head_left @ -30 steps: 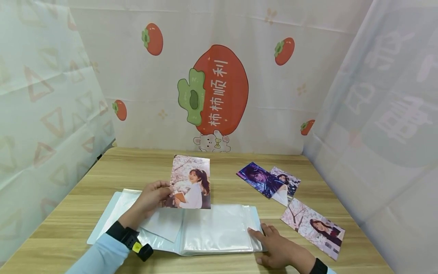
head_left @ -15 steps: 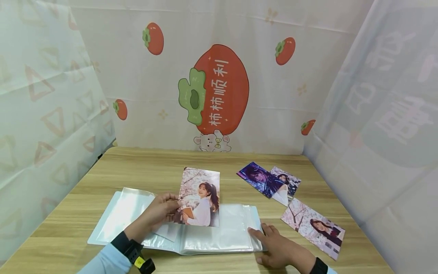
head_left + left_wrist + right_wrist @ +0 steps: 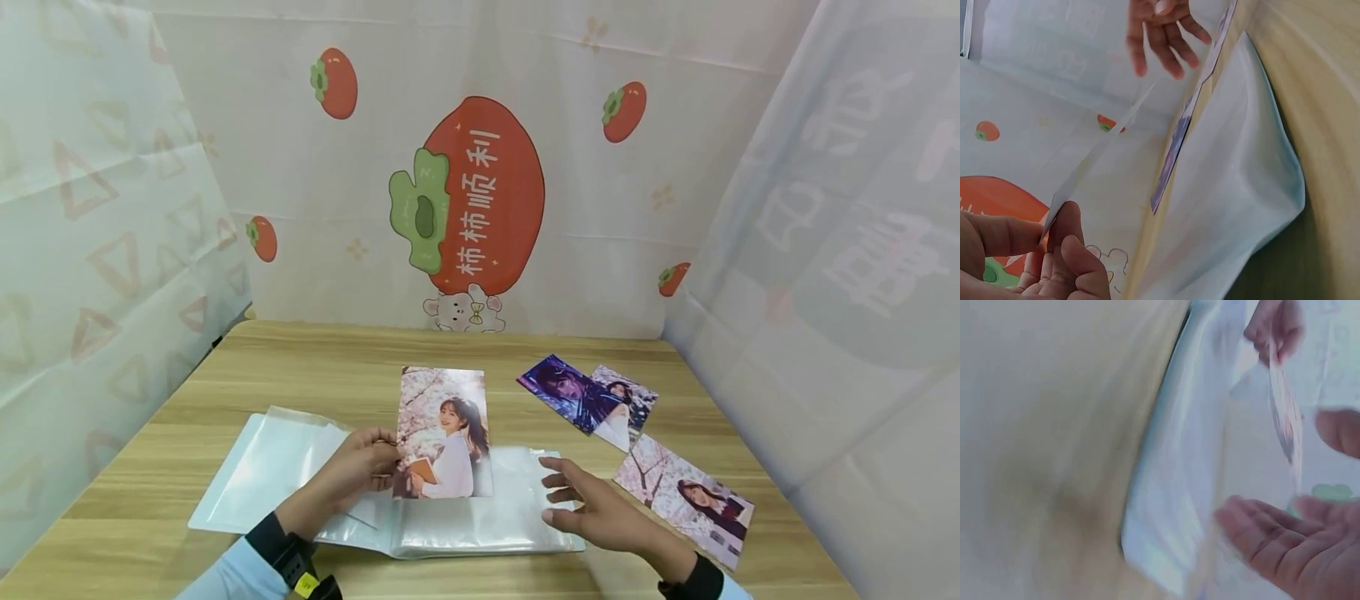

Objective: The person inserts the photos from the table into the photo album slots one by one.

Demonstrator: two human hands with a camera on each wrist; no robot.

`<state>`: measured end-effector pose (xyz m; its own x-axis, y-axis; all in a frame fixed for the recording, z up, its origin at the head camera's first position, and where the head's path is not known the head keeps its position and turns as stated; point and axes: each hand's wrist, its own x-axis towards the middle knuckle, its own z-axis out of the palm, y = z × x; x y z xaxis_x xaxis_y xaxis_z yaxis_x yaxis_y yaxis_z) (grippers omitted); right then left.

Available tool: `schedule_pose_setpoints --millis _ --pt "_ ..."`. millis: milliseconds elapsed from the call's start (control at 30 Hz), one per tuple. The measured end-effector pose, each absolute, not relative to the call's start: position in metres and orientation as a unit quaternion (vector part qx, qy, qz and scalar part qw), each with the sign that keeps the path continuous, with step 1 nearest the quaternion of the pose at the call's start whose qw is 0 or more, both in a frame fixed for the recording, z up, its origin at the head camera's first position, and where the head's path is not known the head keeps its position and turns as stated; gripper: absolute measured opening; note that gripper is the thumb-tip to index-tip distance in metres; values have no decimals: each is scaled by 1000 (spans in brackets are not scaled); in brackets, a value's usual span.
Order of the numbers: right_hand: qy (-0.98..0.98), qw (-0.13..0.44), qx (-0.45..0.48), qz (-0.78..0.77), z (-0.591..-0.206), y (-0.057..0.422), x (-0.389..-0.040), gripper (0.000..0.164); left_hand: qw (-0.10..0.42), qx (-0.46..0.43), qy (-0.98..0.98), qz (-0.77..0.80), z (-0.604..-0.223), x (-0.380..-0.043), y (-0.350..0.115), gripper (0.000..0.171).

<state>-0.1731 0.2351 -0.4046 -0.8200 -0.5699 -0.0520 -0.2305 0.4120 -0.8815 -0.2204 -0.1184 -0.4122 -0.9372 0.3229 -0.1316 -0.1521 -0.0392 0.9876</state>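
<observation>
My left hand (image 3: 360, 468) pinches a photo card (image 3: 444, 433) by its left edge, holding it up over the album. The card shows a person in white among pink blossoms. In the left wrist view the card (image 3: 1094, 159) is seen nearly edge-on between thumb and fingers. Below lies an open photo album (image 3: 465, 529) with pale blue covers and clear sleeves. My right hand (image 3: 596, 504) hovers over the album's right edge, fingers spread and holding nothing. The right wrist view shows that hand (image 3: 1304, 547) apart from the card, somewhat blurred.
To the right on the wooden table (image 3: 322, 358) lie a purple photo card (image 3: 570, 392), another photo card (image 3: 633, 404) partly under it, and a blossom photo card (image 3: 686, 500) nearer the front. A printed curtain (image 3: 600, 208) closes off the back and sides.
My left hand has carried the photo card rightward and lower, over the album's right page. The right hand has lifted off the album's edge and opened out.
</observation>
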Motion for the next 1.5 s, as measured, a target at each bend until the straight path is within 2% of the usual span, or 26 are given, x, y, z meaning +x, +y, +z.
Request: schedule_pose_setpoints --millis 200,500,767,1100,1200,1300,1500 --pt "649 225 -115 -718 -413 204 -173 65 182 80 667 718 -414 -213 -110 9" --pt "527 248 -29 -812 -427 163 -167 64 208 97 654 720 -415 -208 -102 10" --pt "500 200 -5 -842 -431 146 -163 36 224 110 639 728 -414 -206 -99 19" --pt "529 174 -4 -831 -439 141 -166 35 220 126 639 727 -413 -204 -101 18" --pt "533 171 -9 -828 -440 141 -167 37 206 140 668 702 -413 -203 -105 23" --pt "540 163 -14 -826 -440 141 -168 41 169 167 730 641 -410 -203 -113 31" --pt "554 140 -21 -820 -433 148 -175 46 19 228 866 444 -395 -200 -135 32"
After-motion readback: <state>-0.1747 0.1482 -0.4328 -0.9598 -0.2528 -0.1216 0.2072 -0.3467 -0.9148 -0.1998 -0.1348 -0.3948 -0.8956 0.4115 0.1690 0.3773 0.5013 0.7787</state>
